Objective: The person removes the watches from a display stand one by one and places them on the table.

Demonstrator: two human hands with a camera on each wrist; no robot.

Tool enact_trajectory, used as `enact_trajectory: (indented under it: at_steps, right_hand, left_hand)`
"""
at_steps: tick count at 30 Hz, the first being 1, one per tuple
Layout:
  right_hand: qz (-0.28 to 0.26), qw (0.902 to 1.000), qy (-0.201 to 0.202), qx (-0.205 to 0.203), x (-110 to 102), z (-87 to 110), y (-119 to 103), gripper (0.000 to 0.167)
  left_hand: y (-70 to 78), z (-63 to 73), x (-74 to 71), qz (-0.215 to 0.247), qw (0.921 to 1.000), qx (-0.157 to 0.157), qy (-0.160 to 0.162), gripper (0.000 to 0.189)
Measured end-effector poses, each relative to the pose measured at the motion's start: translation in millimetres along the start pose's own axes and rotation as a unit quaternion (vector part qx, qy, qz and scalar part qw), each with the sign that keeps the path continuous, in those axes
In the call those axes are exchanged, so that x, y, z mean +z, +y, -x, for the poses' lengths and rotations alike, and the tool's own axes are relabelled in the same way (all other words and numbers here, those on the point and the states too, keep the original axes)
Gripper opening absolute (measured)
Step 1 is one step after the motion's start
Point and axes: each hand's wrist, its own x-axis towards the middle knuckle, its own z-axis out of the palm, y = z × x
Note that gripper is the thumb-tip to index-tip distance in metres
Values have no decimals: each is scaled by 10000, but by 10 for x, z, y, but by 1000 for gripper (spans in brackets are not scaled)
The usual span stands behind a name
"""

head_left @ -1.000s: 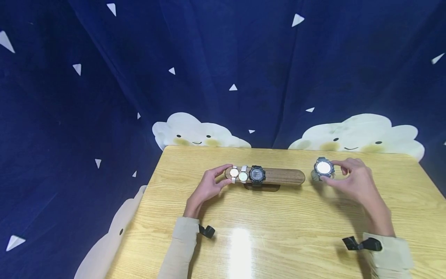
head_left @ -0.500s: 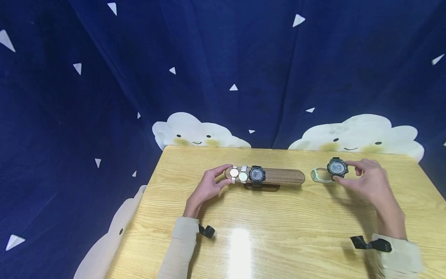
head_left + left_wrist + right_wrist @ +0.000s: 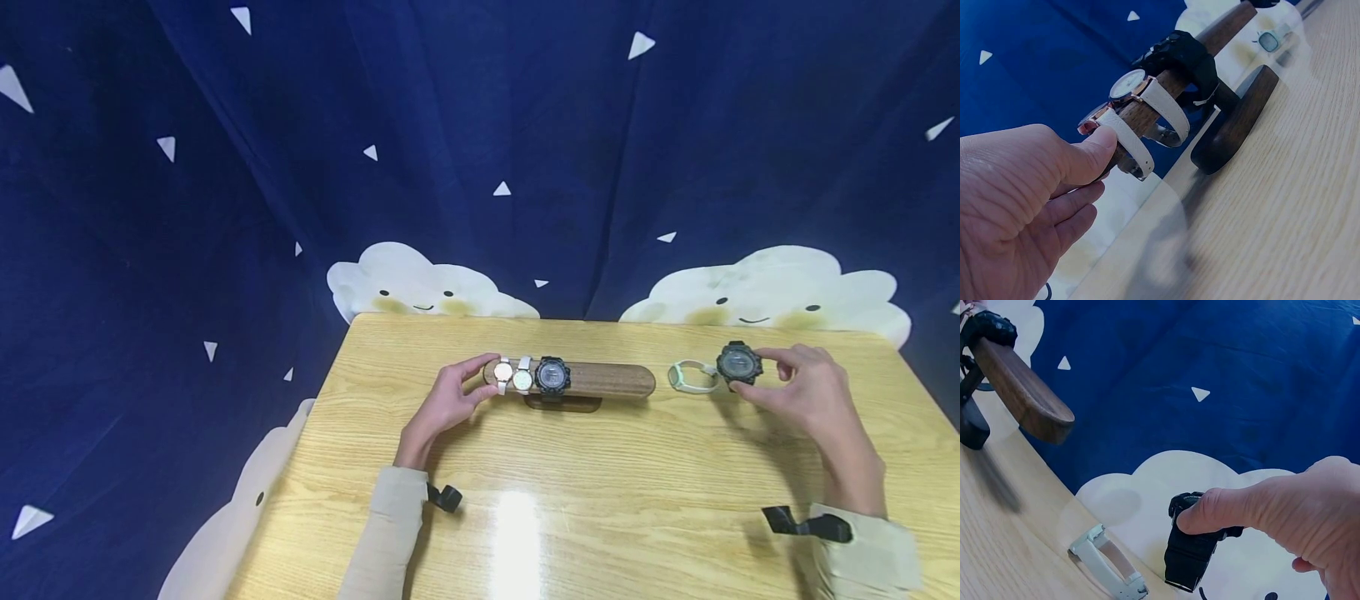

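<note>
My left hand (image 3: 448,398) grips the left end of a wooden watch stand (image 3: 611,379), its thumb against a white-strapped watch (image 3: 1124,139). Beside that watch, a second white-strapped watch (image 3: 522,379) and a chunky black watch (image 3: 552,376) sit around the bar. Over to the right, my right hand (image 3: 806,392) pinches another chunky black watch (image 3: 738,364) between thumb and fingers, its face upward in the head view. A pale green watch (image 3: 692,377) lies on the table between the stand and the held watch. In the right wrist view, the thumb covers part of the black watch's side.
The light wooden table (image 3: 600,500) carries everything. Behind it hangs a dark blue curtain (image 3: 450,100) with white triangles and cloud shapes (image 3: 780,279) along the table's back edge. The stand's dark base (image 3: 1235,122) rests on the tabletop.
My right hand has moved right with the black watch, from above the pale green watch to beside it, uncovering that watch. The left hand stays on the stand.
</note>
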Motion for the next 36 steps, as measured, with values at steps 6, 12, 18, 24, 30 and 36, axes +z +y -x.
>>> enact_trajectory:
  at_steps: [6, 12, 18, 24, 30, 36]
  right_hand:
    - [16, 9999, -101, 73, 13, 11, 39, 59]
    - [61, 9994, -237, 243, 37, 16, 83, 61]
    - [117, 9978, -465, 450, 45, 16, 122, 66]
    - [169, 9968, -553, 545, 46, 20, 137, 67]
    - [170, 9971, -537, 504, 45, 22, 151, 67]
    - [271, 9953, -691, 628, 56, 21, 162, 70]
  left_hand:
    - [1, -1, 2, -46, 10000, 24, -8, 57]
    - [1, -7, 2, -73, 10000, 60, -23, 57]
    - [1, -19, 5, -119, 9999, 66, -21, 57]
    - [-1, -24, 4, -51, 10000, 80, 1, 57]
    - [4, -15, 2, -23, 10000, 69, 1, 57]
    - [4, -1, -3, -18, 10000, 52, 24, 57]
